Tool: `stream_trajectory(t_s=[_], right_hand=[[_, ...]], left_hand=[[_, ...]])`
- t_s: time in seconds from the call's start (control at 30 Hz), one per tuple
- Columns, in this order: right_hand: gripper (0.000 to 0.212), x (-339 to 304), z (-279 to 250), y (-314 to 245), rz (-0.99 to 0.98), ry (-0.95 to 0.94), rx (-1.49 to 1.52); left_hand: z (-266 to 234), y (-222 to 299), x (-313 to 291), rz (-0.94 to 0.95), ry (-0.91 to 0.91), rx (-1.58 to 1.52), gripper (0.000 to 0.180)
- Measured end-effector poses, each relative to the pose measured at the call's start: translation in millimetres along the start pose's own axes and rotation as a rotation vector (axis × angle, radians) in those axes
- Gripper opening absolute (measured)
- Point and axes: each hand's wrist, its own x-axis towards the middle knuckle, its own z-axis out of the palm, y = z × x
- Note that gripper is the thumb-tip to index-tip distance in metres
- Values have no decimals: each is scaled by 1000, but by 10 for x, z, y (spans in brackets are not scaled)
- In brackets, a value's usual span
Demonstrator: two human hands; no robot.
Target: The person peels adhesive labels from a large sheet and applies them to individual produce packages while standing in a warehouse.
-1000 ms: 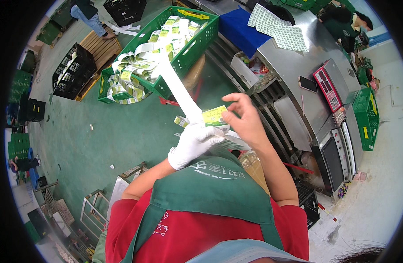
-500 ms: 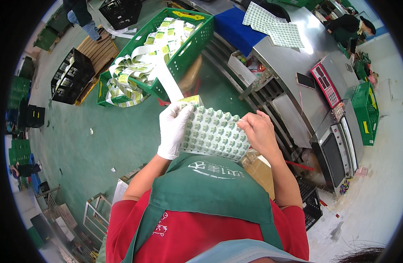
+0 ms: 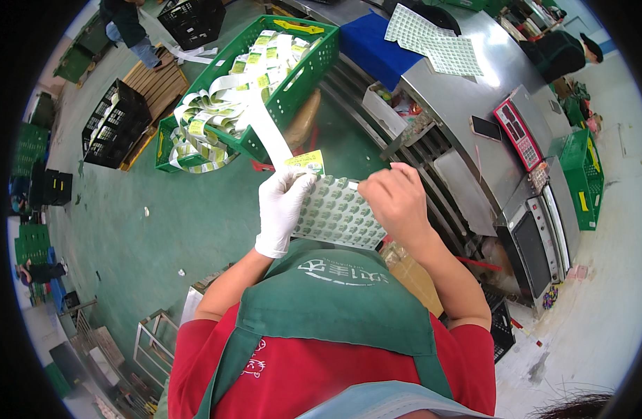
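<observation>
In a white glove, my left hand (image 3: 276, 213) is closed on a sheet of small green-and-white stickers (image 3: 340, 215) in front of my apron. Its thumb and fingertips also pinch the end of a label strip, where a yellow-green label (image 3: 305, 163) shows. The strip's white backing (image 3: 268, 133) runs up to a green crate (image 3: 293, 94) heaped with such strips (image 3: 230, 94). Bare and with curled fingers, my right hand (image 3: 398, 206) is at the sheet's upper right corner. Its fingertips are pressed together; whatever they pinch is hidden or too small to make out.
To the right runs a steel table (image 3: 450, 98) with more sticker sheets (image 3: 433, 42), a blue cloth (image 3: 377, 49), a phone (image 3: 486, 128) and a red-framed scale (image 3: 518, 136). A sealing machine (image 3: 534, 244) stands nearer. Black crates (image 3: 115, 126) and other people are farther off.
My right hand has shifted left and turned over the sheet's upper right corner. The sheet lies flatter, and more of the yellow-green label shows above my left hand.
</observation>
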Motion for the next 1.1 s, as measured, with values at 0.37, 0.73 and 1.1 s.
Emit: stream_trajectory(t_s=[0.37,0.73,1.1], right_hand=[[13,555,111,-98,822,-305,1421],[13,638,160,218,1038,-28,1182],[24,452,302,-271,831,-193,507]], left_hand=[[44,89,-86,437,-388,475,16],[23,-152,-266,284,-275,425,15],[67,86,-222,492,-180,544,15]])
